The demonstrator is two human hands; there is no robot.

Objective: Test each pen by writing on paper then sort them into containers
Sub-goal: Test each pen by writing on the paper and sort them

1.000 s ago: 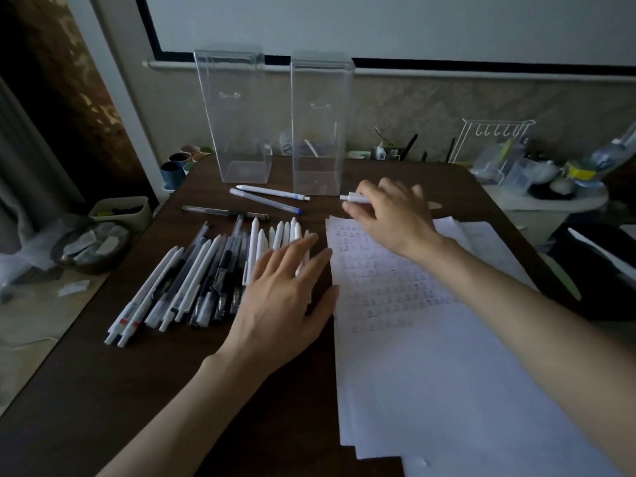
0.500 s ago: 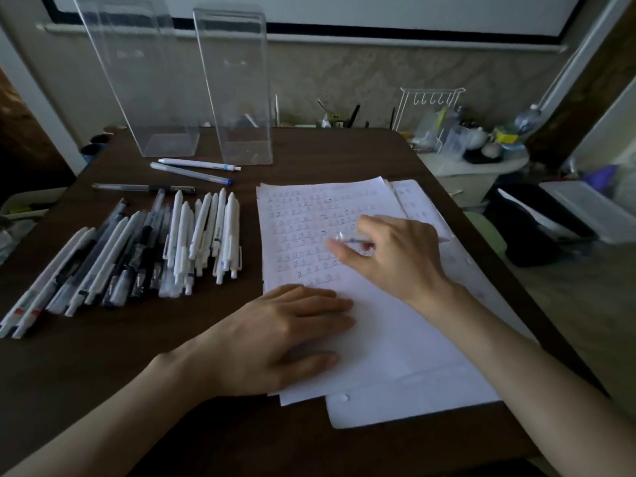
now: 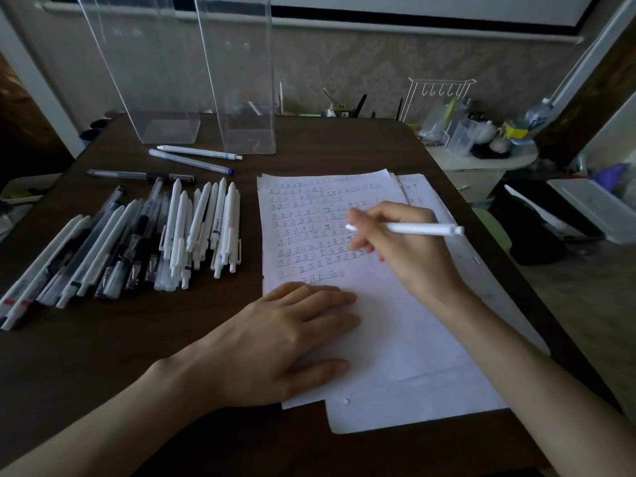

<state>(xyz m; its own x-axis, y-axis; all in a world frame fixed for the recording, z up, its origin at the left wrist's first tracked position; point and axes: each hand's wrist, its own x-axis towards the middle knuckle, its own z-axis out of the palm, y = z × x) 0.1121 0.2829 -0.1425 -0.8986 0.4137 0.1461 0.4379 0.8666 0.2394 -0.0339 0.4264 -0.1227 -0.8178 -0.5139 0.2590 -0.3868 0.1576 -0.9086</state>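
My right hand grips a white pen that lies nearly level above the written sheet, its tip pointing left. My left hand rests flat on the lower left of the top paper sheet, which carries rows of small marks. A row of several white and dark pens lies on the brown table left of the paper. Three more pens lie apart behind the row. Two tall clear containers, the left container and the right container, stand at the table's back.
More paper sheets lie under the top one. Beyond the table's right edge stands a white side stand with a wire rack, cups and bottles. A dark bag and a white bin sit on the floor at right.
My right hand has carried a white pen from the table's back to above the paper and turned it level. My left hand moved from the pen row onto the sheet. The view tilted down and right.
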